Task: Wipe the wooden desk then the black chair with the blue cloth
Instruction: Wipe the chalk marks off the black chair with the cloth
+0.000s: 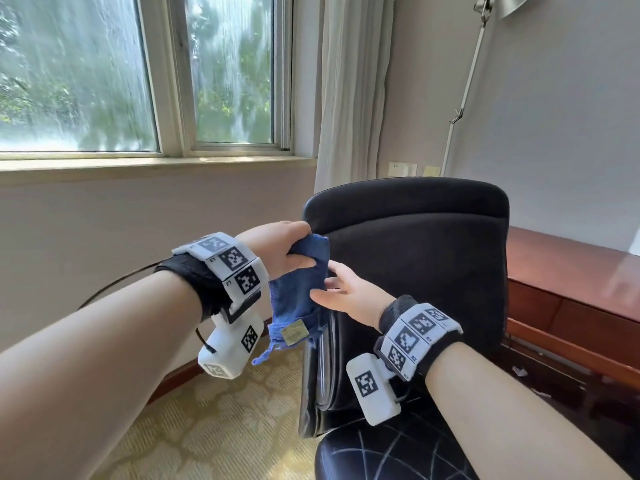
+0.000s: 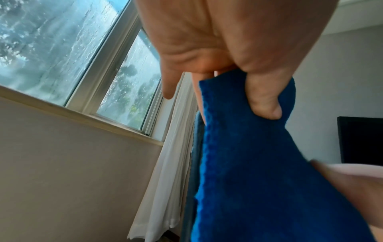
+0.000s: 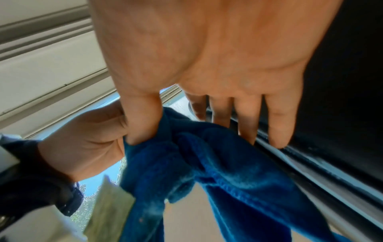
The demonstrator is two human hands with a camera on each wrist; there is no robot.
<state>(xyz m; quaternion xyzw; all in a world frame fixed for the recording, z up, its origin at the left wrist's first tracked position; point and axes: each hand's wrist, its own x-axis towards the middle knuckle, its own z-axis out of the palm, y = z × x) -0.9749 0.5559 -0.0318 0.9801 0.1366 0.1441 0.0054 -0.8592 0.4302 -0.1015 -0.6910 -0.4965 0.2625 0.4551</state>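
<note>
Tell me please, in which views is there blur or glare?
Head view: sharp hands, glare on the wooden desk. Left wrist view: right hand blurred at the lower corner. Right wrist view: blue cloth and its tag soft.

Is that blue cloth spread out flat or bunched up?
Bunched up. The blue cloth hangs crumpled from the left hand, which pinches its top, beside the black chair; the right hand touches it.
</note>
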